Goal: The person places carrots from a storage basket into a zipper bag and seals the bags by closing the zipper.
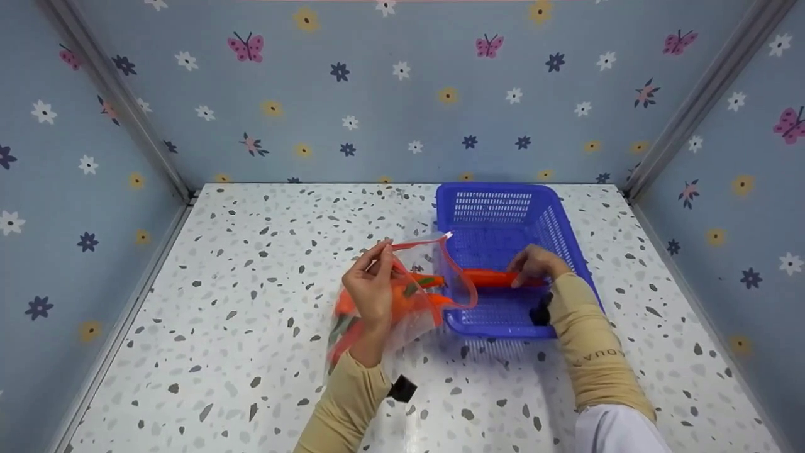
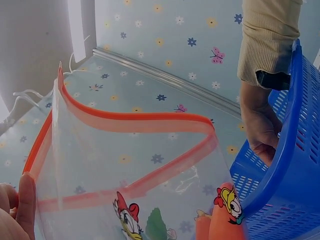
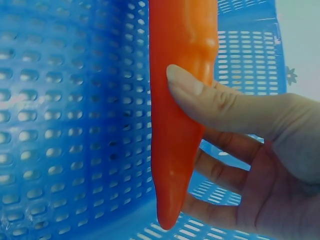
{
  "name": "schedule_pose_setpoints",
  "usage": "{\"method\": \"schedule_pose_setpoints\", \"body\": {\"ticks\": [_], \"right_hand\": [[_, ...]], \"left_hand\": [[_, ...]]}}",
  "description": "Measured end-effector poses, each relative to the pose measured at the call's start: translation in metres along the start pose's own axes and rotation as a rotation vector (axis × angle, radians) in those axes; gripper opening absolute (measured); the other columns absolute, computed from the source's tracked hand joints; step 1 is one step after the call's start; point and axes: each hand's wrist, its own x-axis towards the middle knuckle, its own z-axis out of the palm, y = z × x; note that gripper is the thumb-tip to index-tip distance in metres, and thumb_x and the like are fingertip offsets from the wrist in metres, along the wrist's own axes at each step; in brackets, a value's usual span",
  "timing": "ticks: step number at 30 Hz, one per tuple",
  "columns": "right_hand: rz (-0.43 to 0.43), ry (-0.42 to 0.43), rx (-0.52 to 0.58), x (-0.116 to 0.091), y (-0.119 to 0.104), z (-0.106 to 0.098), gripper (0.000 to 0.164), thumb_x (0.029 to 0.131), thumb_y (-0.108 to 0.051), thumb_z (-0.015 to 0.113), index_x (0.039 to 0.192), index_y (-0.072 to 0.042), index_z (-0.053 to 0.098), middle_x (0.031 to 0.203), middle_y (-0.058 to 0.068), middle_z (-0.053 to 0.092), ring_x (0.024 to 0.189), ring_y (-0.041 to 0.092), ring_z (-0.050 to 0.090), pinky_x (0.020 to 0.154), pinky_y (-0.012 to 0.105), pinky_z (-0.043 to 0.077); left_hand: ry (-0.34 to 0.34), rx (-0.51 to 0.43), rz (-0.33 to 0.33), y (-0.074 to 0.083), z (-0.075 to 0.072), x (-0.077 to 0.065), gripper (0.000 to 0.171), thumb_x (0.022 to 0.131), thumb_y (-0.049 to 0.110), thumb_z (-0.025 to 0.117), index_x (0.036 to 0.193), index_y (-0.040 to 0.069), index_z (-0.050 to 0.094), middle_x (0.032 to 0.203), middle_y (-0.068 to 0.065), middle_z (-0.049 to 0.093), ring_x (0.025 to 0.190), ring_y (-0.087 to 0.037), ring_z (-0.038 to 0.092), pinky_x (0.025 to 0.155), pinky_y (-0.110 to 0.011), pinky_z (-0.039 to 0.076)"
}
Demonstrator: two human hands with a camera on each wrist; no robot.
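Note:
My left hand [image 1: 371, 283] pinches the red-edged rim of a clear zip bag [image 2: 95, 165] printed with cartoon ducks. The bag's mouth gapes toward the basket; orange and green pieces [image 1: 409, 299] show inside it. Over the blue basket [image 1: 490, 330], my right hand [image 1: 538, 264] grips a shiny orange-red carrot [image 1: 494, 278]. In the right wrist view, the thumb presses on the carrot [image 3: 175, 150] and the fingers pass behind it, its tapered tip pointing down. The carrot's other end overlaps the bag's rim in the head view.
The basket has slotted walls and stands right of the bag on a speckled white table [image 1: 251, 251]. Flower-patterned panels [image 1: 377, 94] enclose the table at the back and both sides. A black wrist device [image 1: 402, 389] sits by the left sleeve.

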Motion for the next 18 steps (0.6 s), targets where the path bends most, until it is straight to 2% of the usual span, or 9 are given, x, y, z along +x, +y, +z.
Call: {"method": "schedule_pose_setpoints", "body": {"ticks": [2, 4, 7, 11, 13, 16, 18], "right_hand": [[0.008, 0.018, 0.015, -0.002, -0.002, -0.002, 0.039, 0.064, -0.007, 0.078, 0.099, 0.005, 0.066, 0.091, 0.011, 0.065, 0.078, 0.016, 0.053, 0.072, 0.030, 0.047], [0.003, 0.040, 0.023, -0.003, -0.005, -0.004, 0.039, 0.064, -0.007, 0.078, 0.099, 0.005, 0.065, 0.092, 0.012, 0.065, 0.080, 0.017, 0.054, 0.075, 0.032, 0.047], [-0.011, 0.084, 0.032, -0.005, -0.007, -0.007, 0.039, 0.064, -0.008, 0.078, 0.099, 0.005, 0.066, 0.095, 0.015, 0.065, 0.084, 0.020, 0.056, 0.080, 0.035, 0.046], [-0.019, 0.139, 0.049, -0.009, -0.014, -0.010, 0.038, 0.065, -0.010, 0.079, 0.098, 0.005, 0.066, 0.096, 0.015, 0.064, 0.088, 0.024, 0.057, 0.083, 0.038, 0.046], [-0.018, 0.162, 0.061, -0.011, -0.018, -0.012, 0.038, 0.065, -0.010, 0.079, 0.098, 0.004, 0.066, 0.096, 0.015, 0.064, 0.088, 0.025, 0.057, 0.083, 0.039, 0.046], [-0.020, 0.191, 0.080, -0.015, -0.024, -0.015, 0.039, 0.065, -0.010, 0.079, 0.099, 0.004, 0.066, 0.097, 0.016, 0.064, 0.089, 0.026, 0.057, 0.083, 0.039, 0.046], [-0.029, 0.208, 0.086, -0.017, -0.028, -0.017, 0.040, 0.065, -0.011, 0.079, 0.100, 0.004, 0.066, 0.097, 0.016, 0.064, 0.088, 0.026, 0.057, 0.082, 0.039, 0.047]], "left_hand": [[-0.012, -0.017, -0.002, 0.000, 0.000, 0.000, 0.017, 0.084, -0.005, 0.056, 0.096, -0.016, 0.061, 0.063, -0.009, 0.057, 0.046, -0.014, 0.054, 0.043, -0.028, 0.051], [-0.014, -0.031, -0.026, 0.015, 0.006, -0.002, 0.018, 0.083, -0.009, 0.054, 0.095, -0.022, 0.057, 0.061, -0.010, 0.057, 0.046, -0.014, 0.053, 0.044, -0.027, 0.051], [-0.022, -0.044, -0.005, 0.011, 0.005, -0.002, 0.018, 0.083, -0.007, 0.055, 0.096, -0.020, 0.058, 0.060, -0.011, 0.056, 0.045, -0.015, 0.053, 0.043, -0.028, 0.050], [-0.039, -0.053, 0.042, -0.014, -0.006, 0.002, 0.016, 0.084, -0.001, 0.058, 0.096, -0.010, 0.064, 0.064, -0.013, 0.058, 0.046, -0.016, 0.054, 0.042, -0.028, 0.050], [-0.031, -0.057, 0.042, -0.020, -0.008, 0.003, 0.016, 0.083, 0.000, 0.059, 0.095, -0.008, 0.065, 0.066, -0.014, 0.059, 0.047, -0.016, 0.054, 0.042, -0.028, 0.050], [-0.026, -0.056, 0.039, -0.018, -0.007, 0.002, 0.016, 0.083, 0.000, 0.060, 0.096, -0.008, 0.065, 0.066, -0.014, 0.058, 0.047, -0.017, 0.055, 0.042, -0.027, 0.050], [-0.021, -0.060, 0.031, -0.009, -0.003, 0.001, 0.017, 0.082, 0.000, 0.060, 0.095, -0.009, 0.065, 0.065, -0.014, 0.058, 0.046, -0.017, 0.054, 0.042, -0.028, 0.050]]}}
